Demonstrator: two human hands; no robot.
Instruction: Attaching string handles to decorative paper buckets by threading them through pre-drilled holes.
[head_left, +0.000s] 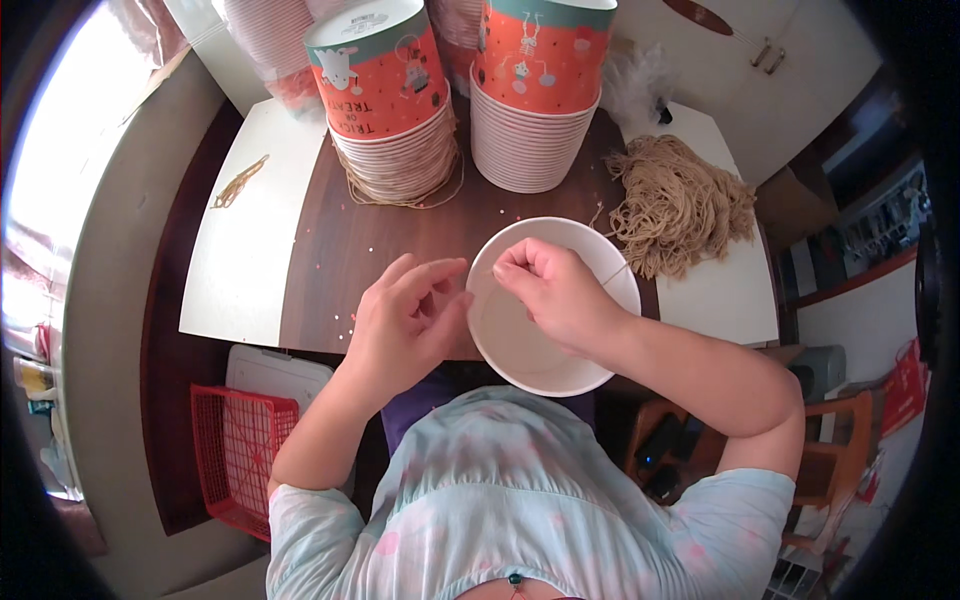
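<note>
A white paper bucket (540,374) stands mouth up at the table's near edge, in front of my body. My right hand (560,295) is over its mouth, thumb and index finger pinched together. A thin beige cord (615,273) runs from this hand to the bucket's right rim; the part at the fingertips is barely visible. Beside the left rim is my left hand (405,315), its fingers curved and its thumb and index finger apart, with nothing seen between them. Whether its fingertips touch the rim I cannot tell.
Two stacks of upside-down paper buckets, a left stack (380,90) looped with cords and a right stack (540,80), stand at the back. A heap of beige cords (680,205) lies at right, a few cords (240,182) at left. A red basket (245,455) is below left.
</note>
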